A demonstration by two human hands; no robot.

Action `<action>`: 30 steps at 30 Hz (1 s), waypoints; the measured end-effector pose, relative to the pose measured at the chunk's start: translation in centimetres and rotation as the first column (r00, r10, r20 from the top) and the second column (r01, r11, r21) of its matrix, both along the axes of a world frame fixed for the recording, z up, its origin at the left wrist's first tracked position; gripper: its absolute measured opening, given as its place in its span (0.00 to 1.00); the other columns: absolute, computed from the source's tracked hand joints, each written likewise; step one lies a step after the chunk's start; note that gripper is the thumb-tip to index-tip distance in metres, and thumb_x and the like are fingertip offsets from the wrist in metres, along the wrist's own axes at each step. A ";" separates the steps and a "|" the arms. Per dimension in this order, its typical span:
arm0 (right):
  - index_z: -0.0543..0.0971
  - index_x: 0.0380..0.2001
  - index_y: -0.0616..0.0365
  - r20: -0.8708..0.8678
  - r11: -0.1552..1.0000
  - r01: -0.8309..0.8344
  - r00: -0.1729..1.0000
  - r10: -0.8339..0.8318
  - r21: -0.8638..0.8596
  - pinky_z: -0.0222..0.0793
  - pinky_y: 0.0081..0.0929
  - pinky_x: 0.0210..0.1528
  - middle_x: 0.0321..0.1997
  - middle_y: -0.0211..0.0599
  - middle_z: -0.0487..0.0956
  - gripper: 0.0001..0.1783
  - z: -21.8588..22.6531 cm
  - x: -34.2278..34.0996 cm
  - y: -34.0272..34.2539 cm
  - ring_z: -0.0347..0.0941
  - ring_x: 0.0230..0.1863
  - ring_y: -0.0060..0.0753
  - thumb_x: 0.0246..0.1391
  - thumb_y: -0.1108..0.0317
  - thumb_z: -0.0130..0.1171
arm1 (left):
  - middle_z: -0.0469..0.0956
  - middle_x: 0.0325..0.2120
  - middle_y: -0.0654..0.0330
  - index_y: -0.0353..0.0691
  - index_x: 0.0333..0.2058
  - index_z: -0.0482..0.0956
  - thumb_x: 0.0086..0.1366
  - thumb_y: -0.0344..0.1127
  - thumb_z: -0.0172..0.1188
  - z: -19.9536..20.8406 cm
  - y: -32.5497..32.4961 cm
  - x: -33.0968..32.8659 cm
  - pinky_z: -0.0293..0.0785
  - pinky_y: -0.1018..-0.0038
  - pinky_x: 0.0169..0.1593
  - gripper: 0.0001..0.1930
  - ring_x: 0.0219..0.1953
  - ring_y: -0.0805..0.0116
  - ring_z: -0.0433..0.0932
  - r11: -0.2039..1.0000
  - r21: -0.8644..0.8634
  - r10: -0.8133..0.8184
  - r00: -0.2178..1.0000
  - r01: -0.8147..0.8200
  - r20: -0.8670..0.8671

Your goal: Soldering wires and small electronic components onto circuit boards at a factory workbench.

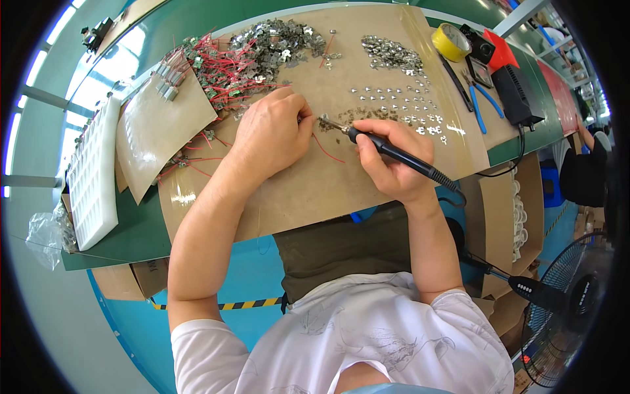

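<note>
My right hand (401, 157) grips the black handle of a soldering iron (384, 148), whose metal tip points left toward my left fingers. My left hand (275, 128) is closed in a pinch close to that tip; what it holds is hidden behind the fingers. A small metal part (323, 120) lies at the tip, and a red wire (328, 150) curves away just below it. Beyond my left hand lies a heap of small metal parts (279, 43) mixed with red-wired pieces (220, 69). Rows of little silver parts (394, 98) stand right of the iron.
A brown board (295, 203) covers the green table. At right lie yellow tape (451, 41), blue-handled pliers (485, 108), black tweezers (457, 85) and a black box (516, 95) with a cord. A white foam tray (95, 174) leans at left. A fan (571, 302) stands lower right.
</note>
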State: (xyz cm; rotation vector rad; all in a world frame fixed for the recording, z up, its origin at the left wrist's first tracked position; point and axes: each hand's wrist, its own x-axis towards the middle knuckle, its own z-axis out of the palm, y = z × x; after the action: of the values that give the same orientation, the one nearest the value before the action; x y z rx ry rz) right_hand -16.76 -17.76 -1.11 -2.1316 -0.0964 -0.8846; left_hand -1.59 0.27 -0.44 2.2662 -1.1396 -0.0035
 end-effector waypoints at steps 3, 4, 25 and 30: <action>0.87 0.42 0.65 0.003 1.000 0.001 1.000 -0.001 -0.017 0.75 0.20 0.28 0.27 0.36 0.85 0.09 0.0 0.0 -0.1 0.82 0.25 0.22 0.57 0.76 0.67 | 0.82 0.35 0.50 0.36 0.32 0.85 0.64 0.34 0.66 0.0 0.0 0.0 0.81 0.54 0.44 0.07 0.38 0.44 0.83 1.000 -0.009 -0.008 1.000 0.008 0.004; 0.87 0.42 0.65 0.000 1.000 -0.002 1.000 0.002 -0.016 0.74 0.20 0.28 0.27 0.36 0.85 0.10 0.0 0.0 -0.1 0.82 0.25 0.22 0.57 0.76 0.67 | 0.82 0.35 0.50 0.36 0.32 0.85 0.64 0.34 0.66 0.0 0.0 -0.1 0.81 0.54 0.44 0.07 0.38 0.44 0.83 1.000 -0.009 -0.009 1.000 0.009 0.005; 0.82 0.56 0.55 0.032 0.983 0.169 0.985 -0.167 -0.072 0.75 0.27 0.30 0.36 0.38 0.88 0.16 0.3 2.2 -3.5 0.79 0.26 0.27 0.67 0.74 0.63 | 0.82 0.36 0.49 0.37 0.31 0.84 0.63 0.34 0.65 0.5 -0.3 0.1 0.81 0.54 0.46 0.07 0.40 0.44 0.83 1.000 -0.011 -0.005 0.998 0.005 0.063; 0.84 0.54 0.51 -0.060 0.888 0.081 0.991 -0.121 -0.452 0.75 0.38 0.37 0.35 0.38 0.85 0.19 0.8 2.8 -2.9 0.77 0.35 0.46 0.59 0.76 0.66 | 0.81 0.34 0.50 0.37 0.30 0.84 0.62 0.33 0.68 -0.7 0.2 -0.1 0.80 0.55 0.44 0.06 0.39 0.45 0.83 0.999 -0.051 -0.006 0.999 0.009 0.054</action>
State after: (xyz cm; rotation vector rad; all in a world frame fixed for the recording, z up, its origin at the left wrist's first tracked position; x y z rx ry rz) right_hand -13.93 -20.70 -0.26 -2.6254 -0.1590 -0.8923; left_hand -1.66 0.43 -1.09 2.2291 -1.1629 0.0838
